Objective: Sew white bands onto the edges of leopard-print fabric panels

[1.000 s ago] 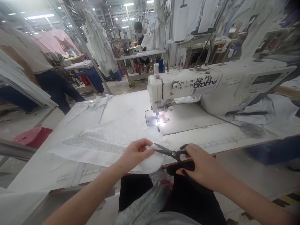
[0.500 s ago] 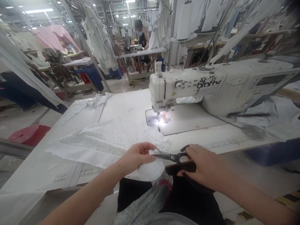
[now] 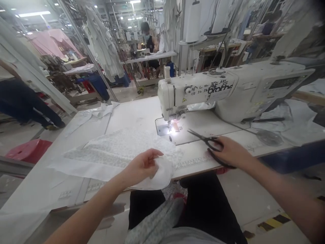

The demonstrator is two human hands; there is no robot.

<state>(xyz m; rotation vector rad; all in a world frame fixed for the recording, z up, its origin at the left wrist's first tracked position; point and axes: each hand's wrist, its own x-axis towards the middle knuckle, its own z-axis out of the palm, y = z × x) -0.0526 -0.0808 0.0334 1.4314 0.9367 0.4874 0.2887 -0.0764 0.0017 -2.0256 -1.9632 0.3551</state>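
My left hand (image 3: pixel 145 165) pinches the edge of a white patterned fabric piece (image 3: pixel 122 144), which lies on the sewing table with its plain border hanging a little over the front edge. Black-handled scissors (image 3: pixel 208 140) are in my right hand (image 3: pixel 230 151), over the table front, blades pointing left and towards the machine, apart from the fabric. Behind them stands a white sewing machine (image 3: pixel 193 91), its lamp lighting the needle and the metal needle plate (image 3: pixel 161 128). No cloth lies under the presser foot.
A printed ruler (image 3: pixel 193 162) runs along the table's front edge. White cloth (image 3: pixel 291 117) lies to the machine's right, near a round mesh piece (image 3: pixel 269 137). A red stool (image 3: pixel 29 150) stands at left. Thread cones (image 3: pixel 194 22) rise behind; a co-worker (image 3: pixel 149 40) sits farther back.
The scissors have come away from the fabric, moving right and up towards the machine bed with my right hand. My left hand has shifted slightly left, still at the fabric.
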